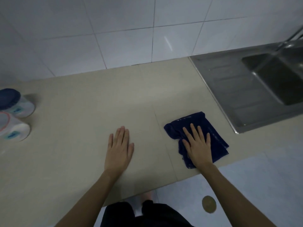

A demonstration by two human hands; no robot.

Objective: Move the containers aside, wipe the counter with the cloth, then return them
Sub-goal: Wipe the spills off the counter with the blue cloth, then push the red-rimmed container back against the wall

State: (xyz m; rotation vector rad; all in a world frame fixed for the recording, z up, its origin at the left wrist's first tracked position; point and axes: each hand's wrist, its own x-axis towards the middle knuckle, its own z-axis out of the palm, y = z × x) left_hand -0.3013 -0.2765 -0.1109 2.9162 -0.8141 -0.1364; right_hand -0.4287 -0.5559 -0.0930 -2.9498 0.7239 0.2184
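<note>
Pressing flat on the cloth (196, 138), the right hand (197, 145) has its fingers spread and laid straight over the dark blue fabric, palm down, not bunching or gripping it. The cloth sits on the beige counter (82, 104) towards the front edge, a little way short of the steel sink (229, 79) and its drainboard. The left hand (120, 145) lies open on bare counter, fingers together and extended, holding nothing, seemingly just bracing.

Two containers (14, 113) stand well off at the far left edge of the view, one with a dark blue lid (9, 98) behind, one with a pale lid rimmed in orange-pink in front, close together, perhaps touching. So the clearing step looks done, and this reads as the wiping step. How much of the surface has been covered, I cannot tell from here.

What the next move calls for, I judge: steady downward pressure through that flat palm, sweeping the cloth across the open middle stretch towards the left hand, which must lift out of the way. Only after that do the containers come back.

As for writing, each container carries a small blue-green label patch, but it is too blurred to read; no brand can be made out.
</note>
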